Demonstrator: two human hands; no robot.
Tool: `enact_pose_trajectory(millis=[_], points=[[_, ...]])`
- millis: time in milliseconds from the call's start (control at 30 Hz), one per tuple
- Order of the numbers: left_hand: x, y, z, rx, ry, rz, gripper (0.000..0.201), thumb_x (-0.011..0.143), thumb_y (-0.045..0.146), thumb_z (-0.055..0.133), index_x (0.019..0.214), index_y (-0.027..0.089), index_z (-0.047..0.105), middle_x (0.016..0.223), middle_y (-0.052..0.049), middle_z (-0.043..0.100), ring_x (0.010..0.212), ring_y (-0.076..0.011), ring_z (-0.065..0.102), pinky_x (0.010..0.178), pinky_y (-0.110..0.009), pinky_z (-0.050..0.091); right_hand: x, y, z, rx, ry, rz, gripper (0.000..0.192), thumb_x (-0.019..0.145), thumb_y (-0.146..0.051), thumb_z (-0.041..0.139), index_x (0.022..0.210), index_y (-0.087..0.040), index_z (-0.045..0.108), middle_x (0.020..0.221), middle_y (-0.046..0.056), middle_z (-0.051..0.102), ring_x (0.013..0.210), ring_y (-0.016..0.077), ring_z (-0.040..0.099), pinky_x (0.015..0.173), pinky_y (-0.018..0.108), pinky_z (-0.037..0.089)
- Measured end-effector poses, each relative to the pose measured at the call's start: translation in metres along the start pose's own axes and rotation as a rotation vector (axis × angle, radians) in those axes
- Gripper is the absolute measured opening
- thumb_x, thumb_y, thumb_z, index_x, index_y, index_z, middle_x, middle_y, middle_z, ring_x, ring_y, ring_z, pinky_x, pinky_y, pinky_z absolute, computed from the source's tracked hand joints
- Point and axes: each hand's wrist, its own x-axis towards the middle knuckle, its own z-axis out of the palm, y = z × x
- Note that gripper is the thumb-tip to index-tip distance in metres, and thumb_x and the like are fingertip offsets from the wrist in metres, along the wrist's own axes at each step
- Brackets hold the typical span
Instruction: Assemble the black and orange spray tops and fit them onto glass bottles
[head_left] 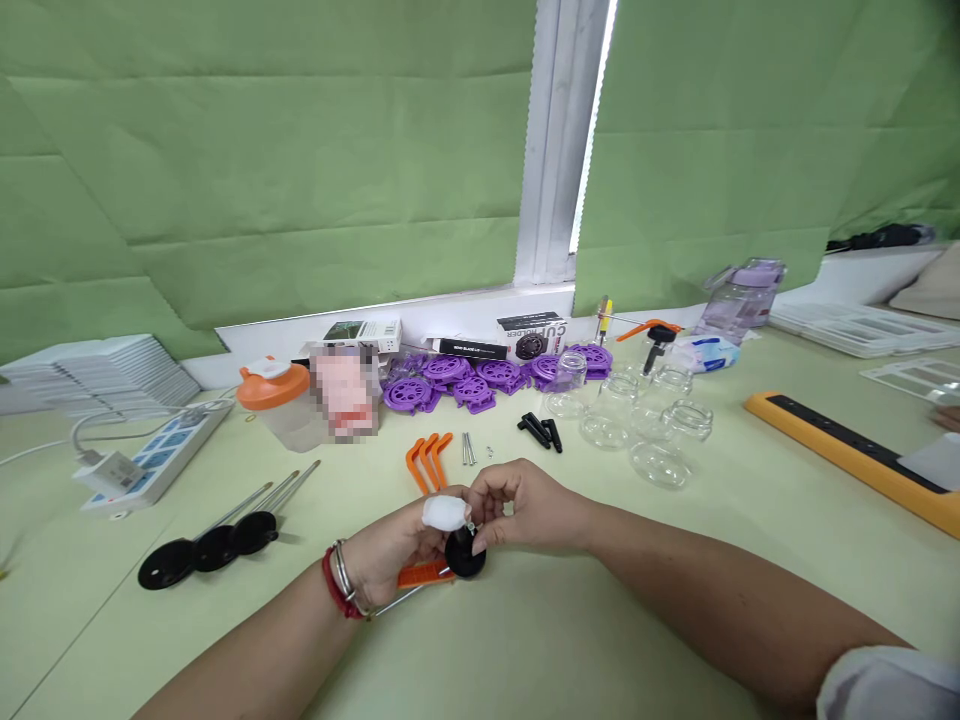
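Pale green table (570,640), green blinds (300,150) behind.

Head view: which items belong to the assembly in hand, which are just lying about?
In hand:
- left hand and right hand on the black disc with metal rod
- orange bracket under it

Lying about:
- power strip
- orange-lidded cup
- glass jars
- purple reels
- purple bottle

Both forearms converge low at frame centre, the left hand (390,548), with bands at its wrist and a white wrap on its thumb, curled palm-inward, and the right hand (525,505) meeting it, fingers (480,497) bent in a pinch.
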Motion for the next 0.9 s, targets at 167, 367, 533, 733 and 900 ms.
enact_pose_trajectory(millis=[167,367,533,733,900], points=[[-0.0008,0.0015,0.0012,0.001,-0.01,0.026,0.027,0.064,0.035,0.067,0.084,0.018,0.06,0.071,0.0,0.058,0.067,-0.0131,0.054,0.064,-0.026,0.041,-0.0005,-0.0021,0.002,-0.034,-0.01,0.031,0.021,0.059,-0.02,0.076,0.071,-0.014,0.061,0.067,-0.002,0.055,0.06,0.0084,0.047,0.057,0.022,0.04],[-0.0009,0.001,0.0009,-0.034,-0.011,0.021,0.03,0.062,0.035,0.069,0.085,0.018,0.061,0.069,0.001,0.059,0.065,-0.0121,0.053,0.062,-0.024,0.041,-0.0005,-0.0039,0.0039,0.025,-0.017,0.031,0.019,0.06,-0.016,0.073,0.07,-0.014,0.057,0.07,-0.002,0.056,0.062,0.0085,0.048,0.058,0.022,0.041],[0.0006,0.0001,-0.0003,-0.039,-0.032,0.025,0.03,0.062,0.035,0.068,0.086,0.018,0.061,0.073,-0.001,0.062,0.067,-0.0136,0.055,0.063,-0.025,0.041,-0.0003,-0.0035,0.0041,0.031,-0.014,0.036,0.018,0.061,-0.018,0.072,0.07,-0.014,0.057,0.07,-0.002,0.056,0.062,0.0085,0.048,0.059,0.022,0.041],[0.0008,-0.0004,-0.0012,-0.035,-0.039,0.025,0.03,0.064,0.035,0.067,0.086,0.018,0.06,0.076,-0.002,0.063,0.068,-0.0143,0.055,0.065,-0.026,0.041,-0.0005,-0.0037,0.0044,0.047,-0.013,0.06,0.017,0.061,-0.014,0.071,0.07,-0.014,0.057,0.07,-0.002,0.056,0.062,0.0084,0.048,0.059,0.023,0.04],[0.0002,0.0005,0.0,-0.046,-0.034,0.019,0.03,0.062,0.038,0.069,0.084,0.018,0.06,0.074,-0.002,0.062,0.068,-0.014,0.054,0.064,-0.026,0.041,-0.0004,-0.0034,0.0039,0.035,-0.011,0.061,0.016,0.061,-0.013,0.071,0.069,-0.013,0.057,0.069,-0.002,0.055,0.062,0.0084,0.048,0.06,0.022,0.04]])
